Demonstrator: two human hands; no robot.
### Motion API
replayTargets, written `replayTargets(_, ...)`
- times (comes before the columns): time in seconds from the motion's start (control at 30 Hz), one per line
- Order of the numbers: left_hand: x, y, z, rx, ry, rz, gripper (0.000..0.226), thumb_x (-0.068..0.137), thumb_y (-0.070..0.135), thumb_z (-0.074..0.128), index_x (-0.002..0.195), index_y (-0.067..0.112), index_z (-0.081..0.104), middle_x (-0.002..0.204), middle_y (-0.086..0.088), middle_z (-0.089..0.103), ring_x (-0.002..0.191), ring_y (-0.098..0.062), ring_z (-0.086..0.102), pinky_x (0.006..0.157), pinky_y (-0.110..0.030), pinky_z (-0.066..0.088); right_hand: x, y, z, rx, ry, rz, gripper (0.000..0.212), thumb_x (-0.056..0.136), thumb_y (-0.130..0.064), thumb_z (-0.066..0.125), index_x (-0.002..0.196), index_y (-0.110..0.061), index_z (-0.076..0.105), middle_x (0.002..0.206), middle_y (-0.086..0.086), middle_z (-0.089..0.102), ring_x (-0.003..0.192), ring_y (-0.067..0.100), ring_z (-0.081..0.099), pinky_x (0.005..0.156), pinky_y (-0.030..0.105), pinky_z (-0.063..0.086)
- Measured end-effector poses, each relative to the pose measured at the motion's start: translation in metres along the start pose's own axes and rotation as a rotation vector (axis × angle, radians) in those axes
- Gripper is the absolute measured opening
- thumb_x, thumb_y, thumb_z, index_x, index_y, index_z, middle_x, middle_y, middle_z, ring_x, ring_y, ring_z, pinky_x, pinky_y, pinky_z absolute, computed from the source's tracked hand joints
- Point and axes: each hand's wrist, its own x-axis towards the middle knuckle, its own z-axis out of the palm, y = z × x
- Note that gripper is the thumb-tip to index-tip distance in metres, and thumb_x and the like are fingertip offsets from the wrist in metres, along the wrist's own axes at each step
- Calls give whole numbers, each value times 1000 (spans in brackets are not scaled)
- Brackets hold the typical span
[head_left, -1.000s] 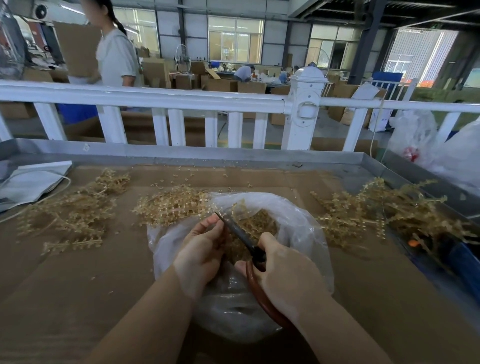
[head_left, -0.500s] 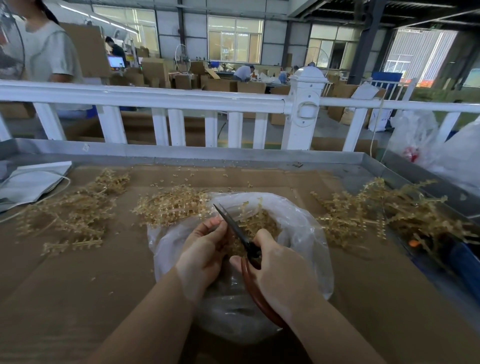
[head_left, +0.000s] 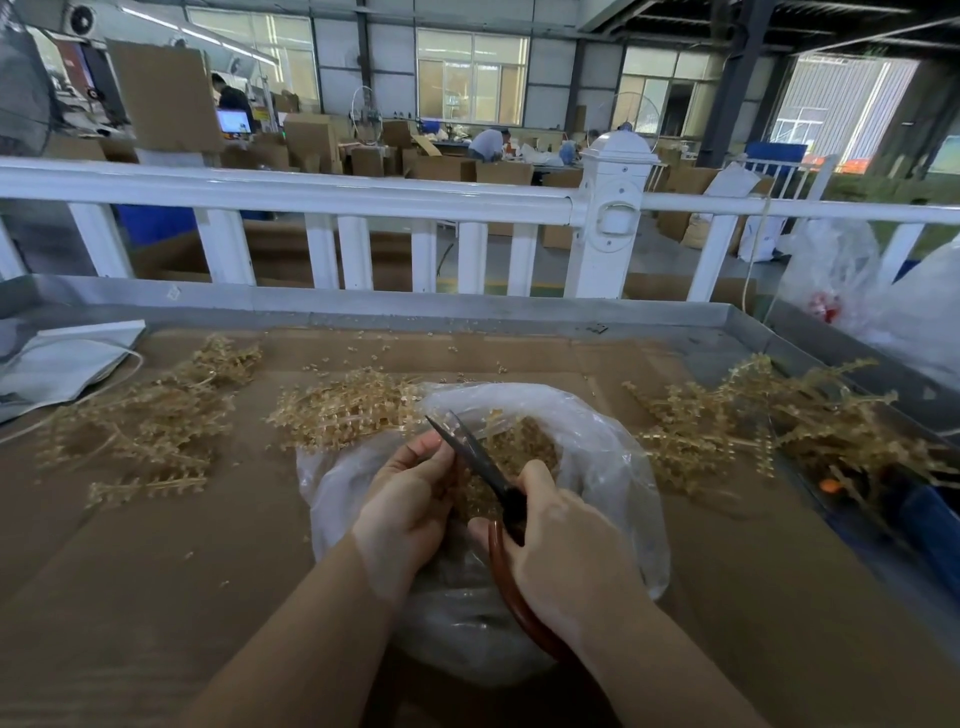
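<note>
A clear plastic bag (head_left: 597, 457) lies open on the cardboard-covered table (head_left: 156, 561), with small tan plastic pieces (head_left: 524, 447) inside. My right hand (head_left: 566, 551) grips scissors (head_left: 478, 462) with dark blades and red-brown handles; the blades point up and left over the bag's mouth. My left hand (head_left: 410, 499) holds a tan plastic sprig against the blades, its fingers curled; the sprig is mostly hidden behind the hand.
Heaps of tan plastic sprigs lie at the left (head_left: 140, 426), centre (head_left: 343, 410) and right (head_left: 779, 426). A folded white bag (head_left: 62, 358) sits far left. A white railing (head_left: 363, 197) runs behind the table's metal rim (head_left: 467, 306). Plastic sacks (head_left: 883, 291) stand at right.
The scissors' blades have swung slightly more upright and the hands have shifted a little up over the bag. A person behind the railing has walked out of view to the left.
</note>
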Motion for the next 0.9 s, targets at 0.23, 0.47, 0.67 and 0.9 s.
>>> replayTargets(0.23, 0, 1, -3, -26, -18, -20, 17, 91, -6, 47, 85, 5, 58, 83, -13, 59, 79, -25, 57, 103, -45, 39, 1, -1, -1, 81, -13, -9, 34, 86, -63, 50, 94, -33, 35, 83, -9, 60, 80, 13, 60, 70, 27, 45)
replayTargets(0.47, -6, 3, 0, -5, -38, -9, 17, 90, -7, 48, 80, 5, 56, 78, -12, 59, 69, -21, 56, 73, -31, 47, 7, -2, -3, 140, -20, -19, 32, 87, -60, 52, 89, -31, 37, 73, -9, 56, 74, 11, 57, 68, 25, 45)
replayTargets(0.67, -7, 1, 3, 12, -25, 17, 20, 90, -8, 48, 78, 6, 54, 73, -11, 58, 57, -15, 57, 67, -26, 48, 10, 2, -4, 153, -40, -19, 32, 85, -60, 55, 85, -32, 39, 70, -12, 54, 66, 1, 53, 59, 14, 39)
replayTargets(0.9, -5, 1, 0, -32, -32, 6, 19, 92, -7, 46, 83, 5, 58, 78, -11, 60, 73, -21, 55, 87, -37, 44, 4, 2, -1, 98, -19, -23, 35, 84, -64, 51, 90, -34, 34, 80, -9, 58, 78, 12, 59, 72, 29, 48)
